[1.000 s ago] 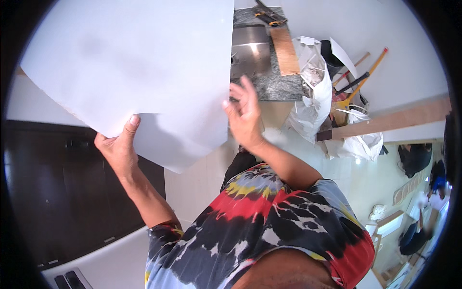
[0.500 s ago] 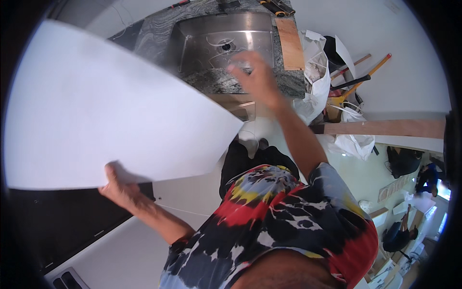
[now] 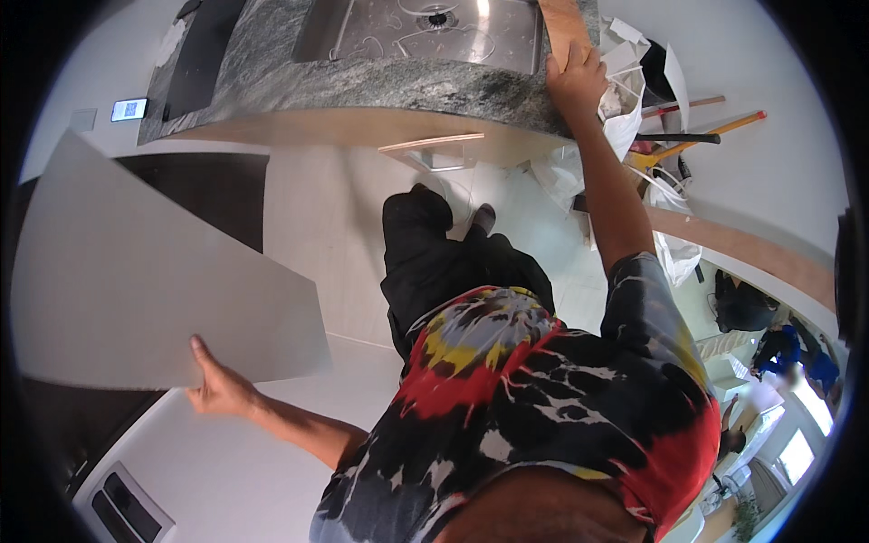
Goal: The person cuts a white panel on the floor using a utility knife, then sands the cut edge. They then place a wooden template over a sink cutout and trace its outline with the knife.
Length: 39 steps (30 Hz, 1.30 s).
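Note:
My left hand [image 3: 222, 391] grips the near edge of a large white panel [image 3: 167, 281], thumb on its upper face and the other fingers hidden beneath. The panel is held out to the left, away from the counter. At the front right corner of the grey stone countertop [image 3: 362, 95], my right hand [image 3: 577, 86] is closed over the near end of a narrow wooden board [image 3: 563, 25]. That board lies on the counter to the right of a steel sink [image 3: 358, 32] and runs out of view at the top.
Right of the counter stand white bags [image 3: 625, 104] and a long yellow-handled tool [image 3: 711, 136]. A wooden beam [image 3: 751, 249] crosses at the right. Below the counter is a small framed piece [image 3: 434, 154]. A phone [image 3: 129, 109] is at the far left. Other people are at the lower right.
The white panel has moved left and away from the sink, still in my left hand. My right hand has gone from above the sink to the wooden board. The view has shifted.

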Each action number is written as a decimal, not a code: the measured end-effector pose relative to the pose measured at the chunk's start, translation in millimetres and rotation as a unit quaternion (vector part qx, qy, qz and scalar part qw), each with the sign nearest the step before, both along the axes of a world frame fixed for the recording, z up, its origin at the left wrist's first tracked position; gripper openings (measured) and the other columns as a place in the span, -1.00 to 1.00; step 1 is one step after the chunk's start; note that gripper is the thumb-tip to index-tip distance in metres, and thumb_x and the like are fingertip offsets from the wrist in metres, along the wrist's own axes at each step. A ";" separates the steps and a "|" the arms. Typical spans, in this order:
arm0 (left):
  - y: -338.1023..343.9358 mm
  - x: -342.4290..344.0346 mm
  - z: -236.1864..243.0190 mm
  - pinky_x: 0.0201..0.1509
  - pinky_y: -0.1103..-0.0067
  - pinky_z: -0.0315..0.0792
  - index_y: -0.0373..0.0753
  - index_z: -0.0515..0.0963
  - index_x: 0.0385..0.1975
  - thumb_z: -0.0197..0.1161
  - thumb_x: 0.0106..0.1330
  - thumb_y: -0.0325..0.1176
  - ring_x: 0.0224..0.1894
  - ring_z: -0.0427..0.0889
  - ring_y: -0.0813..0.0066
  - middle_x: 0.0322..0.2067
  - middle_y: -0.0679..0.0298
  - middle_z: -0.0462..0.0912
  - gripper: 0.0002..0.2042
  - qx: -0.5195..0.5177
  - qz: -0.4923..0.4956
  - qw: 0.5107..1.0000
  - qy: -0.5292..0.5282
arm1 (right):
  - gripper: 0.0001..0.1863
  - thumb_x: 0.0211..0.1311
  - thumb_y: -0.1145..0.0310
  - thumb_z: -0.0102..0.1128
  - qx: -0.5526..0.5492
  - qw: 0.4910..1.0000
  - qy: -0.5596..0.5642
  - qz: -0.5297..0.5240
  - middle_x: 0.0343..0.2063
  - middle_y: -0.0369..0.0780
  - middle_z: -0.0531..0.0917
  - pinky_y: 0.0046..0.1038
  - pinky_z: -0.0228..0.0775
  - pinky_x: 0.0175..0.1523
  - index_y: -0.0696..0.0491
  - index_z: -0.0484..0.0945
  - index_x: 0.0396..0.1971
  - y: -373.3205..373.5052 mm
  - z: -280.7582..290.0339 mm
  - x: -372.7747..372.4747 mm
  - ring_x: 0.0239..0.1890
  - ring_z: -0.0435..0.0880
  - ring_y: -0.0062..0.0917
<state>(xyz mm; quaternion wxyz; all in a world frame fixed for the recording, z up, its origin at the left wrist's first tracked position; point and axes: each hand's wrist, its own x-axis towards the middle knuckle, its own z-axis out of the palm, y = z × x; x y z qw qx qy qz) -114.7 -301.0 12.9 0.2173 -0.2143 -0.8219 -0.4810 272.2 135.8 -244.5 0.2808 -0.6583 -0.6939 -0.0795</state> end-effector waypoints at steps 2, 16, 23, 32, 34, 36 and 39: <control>-2.6 -0.5 -10.5 -0.23 0.54 0.60 -0.48 0.68 -0.29 0.42 0.26 -0.44 -0.37 0.67 0.50 -0.33 0.13 0.74 -0.81 -0.057 -0.017 0.998 0.014 | -0.30 0.16 -0.09 0.22 0.023 1.000 0.013 0.013 0.21 0.20 0.34 0.14 0.25 0.16 0.03 0.45 0.22 4.7 -2.4 5.8 0.20 0.34 0.20; -45.1 -50.5 -112.2 -0.16 0.46 0.58 -0.54 0.65 -0.21 0.42 0.25 -0.42 -0.31 0.70 0.37 -0.29 0.06 0.74 -0.73 -0.145 -0.046 0.984 -0.095 | -0.50 0.09 0.17 0.37 0.157 0.977 -0.010 0.144 0.17 0.09 0.42 0.01 0.20 0.21 0.09 0.57 0.01 -58.6 23.6 3.2 0.19 0.40 0.02; -84.3 -87.6 -166.2 -0.13 0.44 0.56 -0.52 0.65 -0.22 0.44 0.22 -0.43 -0.28 0.70 0.34 -0.29 0.04 0.74 -0.74 -0.106 -0.049 0.980 -0.162 | -0.59 0.13 0.38 0.32 0.088 0.987 0.043 0.126 0.13 0.13 0.46 -0.09 0.28 0.23 0.11 0.55 0.01 -204.5 1.7 -26.7 0.18 0.45 0.00; -146.4 -110.4 -206.9 -0.14 0.44 0.55 -0.52 0.65 -0.21 0.42 0.24 -0.41 -0.29 0.71 0.34 -0.31 0.06 0.75 -0.74 -0.132 -0.118 0.966 -0.190 | -0.49 0.18 -0.09 0.23 -0.690 0.700 -0.144 0.114 -0.16 0.04 0.69 -0.11 0.49 0.05 0.14 0.70 -0.34 -544.8 -226.5 114.6 -0.05 0.66 -0.05; -156.8 -120.5 -218.1 -0.13 0.43 0.56 -0.52 0.65 -0.20 0.41 0.24 -0.40 -0.29 0.71 0.34 -0.30 0.04 0.75 -0.73 -0.180 -0.125 0.961 -0.172 | -0.53 0.21 0.01 0.18 -0.643 0.766 0.029 -0.003 -0.24 0.09 0.70 -0.14 0.51 0.07 0.20 0.69 -0.37 -596.7 -175.9 83.8 -0.08 0.67 -0.04; -156.3 -120.9 -229.8 -0.12 0.41 0.56 -0.51 0.65 -0.19 0.41 0.25 -0.38 -0.28 0.72 0.32 -0.29 0.02 0.75 -0.72 -0.233 -0.143 0.948 -0.165 | -0.53 0.20 0.03 0.19 -0.674 0.735 0.077 -0.003 -0.26 0.10 0.70 -0.15 0.54 0.02 0.22 0.68 -0.39 -631.7 -170.6 81.4 -0.12 0.68 -0.04; -166.3 -108.1 -241.0 -0.13 0.39 0.55 -0.48 0.65 -0.18 0.41 0.25 -0.35 -0.28 0.72 0.28 -0.29 0.02 0.75 -0.70 -0.225 -0.182 0.943 -0.163 | -0.57 0.21 0.08 0.17 -0.745 0.658 0.106 -0.041 -0.30 0.11 0.70 -0.14 0.56 -0.04 0.22 0.68 -0.43 -617.2 -160.7 66.3 -0.17 0.69 -0.02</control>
